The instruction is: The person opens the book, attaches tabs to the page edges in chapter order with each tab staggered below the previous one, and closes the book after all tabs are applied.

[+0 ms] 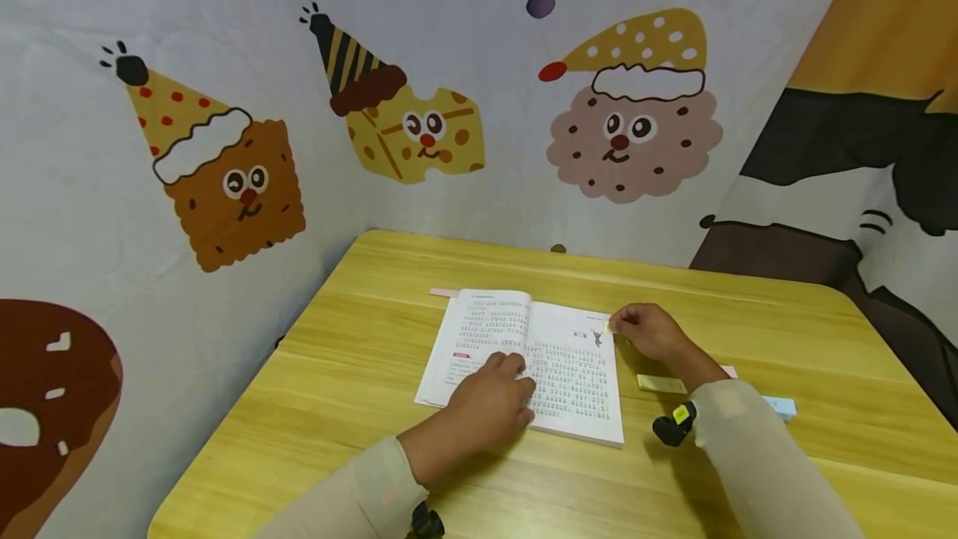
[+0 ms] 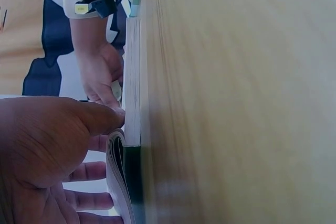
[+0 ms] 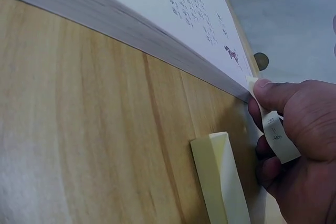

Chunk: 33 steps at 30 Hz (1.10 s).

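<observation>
A thick book (image 1: 572, 389) lies open on the table, with printed text on both pages. My left hand (image 1: 490, 402) rests on it near the middle fold. In the left wrist view, the thumb and fairly straight fingers (image 2: 89, 200) press on the pages. At the upper right edge of the right page is my right hand (image 1: 653, 331). Between thumb and finger it pinches a pale yellow sticky note (image 3: 276, 136) with handwriting on it. One end of the note touches the page corner, and the rest hangs under the palm.
A yellow sticky-note pad (image 1: 661, 383) lies right of the book. Blue sticky notes (image 1: 782, 407) and a partly hidden pink one (image 1: 730, 372) are by the right forearm. A pink tab (image 1: 443, 293) sticks out at the book's upper left. The wooden table (image 1: 337, 373) meets a printed cloth backdrop.
</observation>
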Each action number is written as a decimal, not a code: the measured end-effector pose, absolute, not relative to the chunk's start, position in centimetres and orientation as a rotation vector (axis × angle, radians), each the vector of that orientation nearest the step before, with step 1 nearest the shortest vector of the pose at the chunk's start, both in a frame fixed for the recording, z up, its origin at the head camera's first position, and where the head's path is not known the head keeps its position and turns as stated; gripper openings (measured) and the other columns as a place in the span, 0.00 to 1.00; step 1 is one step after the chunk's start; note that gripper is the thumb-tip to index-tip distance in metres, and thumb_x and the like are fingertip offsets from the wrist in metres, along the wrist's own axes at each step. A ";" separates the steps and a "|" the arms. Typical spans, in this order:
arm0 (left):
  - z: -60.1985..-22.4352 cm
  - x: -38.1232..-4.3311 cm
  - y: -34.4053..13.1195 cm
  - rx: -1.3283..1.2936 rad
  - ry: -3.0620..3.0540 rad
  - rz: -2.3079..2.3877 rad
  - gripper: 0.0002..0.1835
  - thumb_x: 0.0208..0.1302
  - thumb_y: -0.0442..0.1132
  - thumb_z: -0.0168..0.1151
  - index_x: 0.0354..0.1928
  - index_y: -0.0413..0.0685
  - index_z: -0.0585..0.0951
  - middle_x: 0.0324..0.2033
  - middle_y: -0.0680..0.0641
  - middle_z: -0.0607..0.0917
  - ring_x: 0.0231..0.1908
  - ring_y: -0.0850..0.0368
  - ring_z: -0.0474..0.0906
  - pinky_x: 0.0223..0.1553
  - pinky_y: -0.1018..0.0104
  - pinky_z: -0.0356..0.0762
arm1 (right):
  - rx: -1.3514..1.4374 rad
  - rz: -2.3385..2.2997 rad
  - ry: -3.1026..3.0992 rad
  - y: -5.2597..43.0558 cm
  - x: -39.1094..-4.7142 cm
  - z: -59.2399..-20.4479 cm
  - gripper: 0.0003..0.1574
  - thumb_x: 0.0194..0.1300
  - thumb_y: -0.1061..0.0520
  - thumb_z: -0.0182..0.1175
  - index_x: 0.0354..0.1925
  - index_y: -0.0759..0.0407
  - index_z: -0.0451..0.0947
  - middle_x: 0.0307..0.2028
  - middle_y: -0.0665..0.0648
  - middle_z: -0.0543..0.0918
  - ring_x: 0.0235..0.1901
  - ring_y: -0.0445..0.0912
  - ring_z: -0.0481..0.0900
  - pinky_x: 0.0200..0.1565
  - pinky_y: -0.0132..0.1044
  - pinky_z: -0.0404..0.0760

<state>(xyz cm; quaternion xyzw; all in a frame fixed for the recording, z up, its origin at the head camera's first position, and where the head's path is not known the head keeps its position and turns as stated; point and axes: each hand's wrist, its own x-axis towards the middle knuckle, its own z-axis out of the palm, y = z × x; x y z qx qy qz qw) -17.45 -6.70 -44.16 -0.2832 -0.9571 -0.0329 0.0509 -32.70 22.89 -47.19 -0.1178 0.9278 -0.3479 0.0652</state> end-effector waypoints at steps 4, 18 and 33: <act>-44.2 -17.5 -6.7 -0.855 -2.926 -0.103 0.14 0.59 0.55 0.62 0.41 0.56 0.81 0.52 0.49 0.73 0.53 0.51 0.67 0.43 0.61 0.75 | -0.353 -1.052 2.799 22.9 -32.7 -47.3 0.12 0.68 0.52 0.56 0.40 0.59 0.80 0.37 0.55 0.81 0.35 0.47 0.77 0.37 0.40 0.74; -44.4 -17.5 -6.7 -0.855 -2.931 -0.110 0.15 0.59 0.56 0.62 0.42 0.57 0.81 0.53 0.49 0.72 0.54 0.51 0.67 0.43 0.62 0.75 | -0.332 -1.031 2.813 22.7 -32.5 -46.9 0.11 0.67 0.53 0.57 0.39 0.60 0.80 0.37 0.55 0.81 0.35 0.47 0.76 0.37 0.41 0.74; -44.3 -17.4 -6.7 -0.865 -2.910 -0.123 0.15 0.58 0.55 0.62 0.42 0.56 0.82 0.52 0.48 0.73 0.52 0.51 0.67 0.43 0.62 0.75 | -0.378 -0.916 2.965 21.9 -32.0 -46.7 0.10 0.63 0.53 0.62 0.40 0.57 0.79 0.44 0.60 0.78 0.46 0.57 0.73 0.46 0.51 0.70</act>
